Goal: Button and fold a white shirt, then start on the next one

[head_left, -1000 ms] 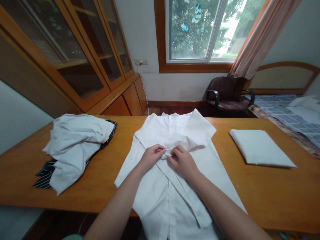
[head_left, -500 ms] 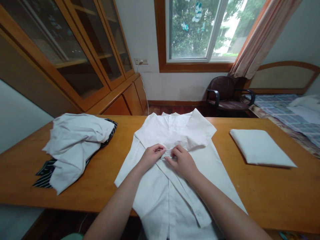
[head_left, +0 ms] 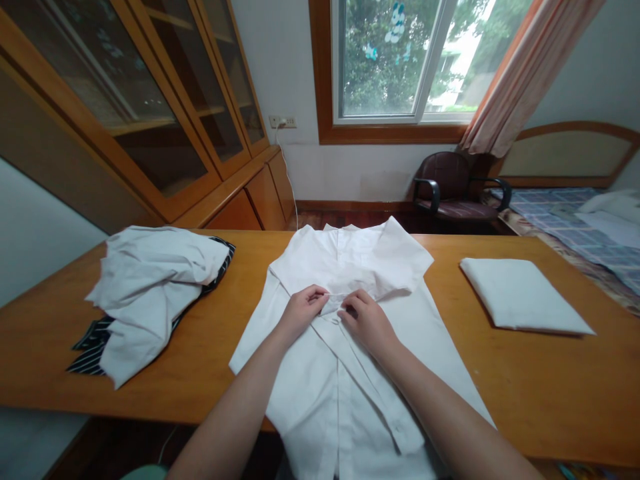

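A white long-sleeved shirt lies spread on the wooden table, its lower part hanging over the near edge. One sleeve runs slantwise down the front, with its cuff low on the right. Near the shirt's middle, my left hand pinches a small edge of the white cloth. Close by on the right, my right hand has its fingers curled and grips the same bit of cloth. A thin strip of fabric stretches between both hands. My fingers partly hide what they hold.
A crumpled white garment lies over a dark striped cloth on the table's left. At the right sits a neatly folded white garment. Beyond the table are a glass-fronted cabinet, an armchair and a bed.
My right hand has shifted slightly right, and its thumb has drawn in toward the fingers. The left hand has moved up very little. The shirt's outline stays the same.
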`<state>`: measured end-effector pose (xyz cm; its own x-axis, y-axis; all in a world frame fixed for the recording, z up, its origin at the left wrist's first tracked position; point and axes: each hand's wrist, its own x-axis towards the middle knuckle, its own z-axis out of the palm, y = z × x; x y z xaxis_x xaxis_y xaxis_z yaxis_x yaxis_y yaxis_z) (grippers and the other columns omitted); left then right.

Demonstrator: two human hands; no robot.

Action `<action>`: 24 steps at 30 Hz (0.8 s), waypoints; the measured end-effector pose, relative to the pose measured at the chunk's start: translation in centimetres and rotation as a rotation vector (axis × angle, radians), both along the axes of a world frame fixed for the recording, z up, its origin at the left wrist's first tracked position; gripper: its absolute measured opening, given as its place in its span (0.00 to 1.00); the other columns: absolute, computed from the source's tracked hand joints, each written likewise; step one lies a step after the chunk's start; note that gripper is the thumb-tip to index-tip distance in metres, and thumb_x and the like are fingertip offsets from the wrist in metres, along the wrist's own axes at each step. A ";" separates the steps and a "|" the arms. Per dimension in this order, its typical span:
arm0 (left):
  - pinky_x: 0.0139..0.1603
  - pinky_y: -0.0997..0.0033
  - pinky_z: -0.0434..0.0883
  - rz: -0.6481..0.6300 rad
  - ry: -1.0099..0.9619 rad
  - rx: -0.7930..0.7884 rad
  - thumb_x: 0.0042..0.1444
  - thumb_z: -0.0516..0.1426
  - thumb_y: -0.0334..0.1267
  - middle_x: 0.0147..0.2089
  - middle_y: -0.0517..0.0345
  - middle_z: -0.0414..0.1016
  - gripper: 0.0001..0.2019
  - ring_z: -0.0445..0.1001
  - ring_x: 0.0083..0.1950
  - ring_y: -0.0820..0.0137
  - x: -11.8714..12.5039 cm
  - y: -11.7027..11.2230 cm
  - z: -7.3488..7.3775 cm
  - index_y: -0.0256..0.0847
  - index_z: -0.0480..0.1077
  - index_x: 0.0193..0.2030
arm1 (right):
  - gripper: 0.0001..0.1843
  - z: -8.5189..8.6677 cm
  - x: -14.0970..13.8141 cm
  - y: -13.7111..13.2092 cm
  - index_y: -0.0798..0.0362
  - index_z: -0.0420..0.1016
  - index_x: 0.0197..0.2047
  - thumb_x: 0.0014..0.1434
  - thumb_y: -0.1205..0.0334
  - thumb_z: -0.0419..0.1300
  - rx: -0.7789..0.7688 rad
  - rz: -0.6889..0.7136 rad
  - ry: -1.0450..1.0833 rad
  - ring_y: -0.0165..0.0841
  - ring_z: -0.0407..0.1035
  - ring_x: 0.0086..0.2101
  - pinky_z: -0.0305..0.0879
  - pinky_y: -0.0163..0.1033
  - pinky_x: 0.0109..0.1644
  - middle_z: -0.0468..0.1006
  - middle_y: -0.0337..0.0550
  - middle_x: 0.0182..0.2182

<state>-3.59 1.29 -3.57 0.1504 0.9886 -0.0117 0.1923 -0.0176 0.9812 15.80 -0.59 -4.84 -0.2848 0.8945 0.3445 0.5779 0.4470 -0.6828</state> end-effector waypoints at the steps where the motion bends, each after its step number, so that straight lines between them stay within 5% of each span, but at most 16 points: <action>1: 0.32 0.75 0.67 0.006 0.000 -0.001 0.54 0.62 0.47 0.30 0.61 0.74 0.13 0.70 0.30 0.73 0.0 0.0 0.0 0.38 0.74 0.37 | 0.03 -0.1 0.1 0.1 0.52 0.75 0.37 0.59 0.69 0.64 -0.003 0.008 0.010 0.35 0.72 0.39 0.70 0.40 0.46 0.74 0.44 0.39; 15: 0.43 0.70 0.72 -0.022 -0.009 0.025 0.54 0.62 0.48 0.36 0.57 0.79 0.14 0.76 0.40 0.67 0.1 0.2 -0.4 0.39 0.74 0.38 | 0.07 -0.4 0.5 0.7 0.53 0.78 0.35 0.58 0.75 0.62 0.097 0.121 -0.018 0.33 0.73 0.37 0.72 0.37 0.43 0.75 0.45 0.38; 24: 0.43 0.70 0.72 -0.017 -0.002 0.028 0.54 0.62 0.49 0.36 0.57 0.79 0.14 0.76 0.39 0.67 0.1 0.2 -0.4 0.39 0.74 0.38 | 0.07 0.3 0.6 0.2 0.53 0.78 0.33 0.64 0.65 0.61 0.257 0.000 -0.329 0.36 0.69 0.37 0.67 0.39 0.40 0.75 0.46 0.37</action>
<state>-3.45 1.45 -4.00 0.1675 0.9857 0.0163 0.1896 -0.0484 0.9807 16.38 -0.37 -4.55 -0.4169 0.7914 0.4471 0.7469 0.5786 -0.3276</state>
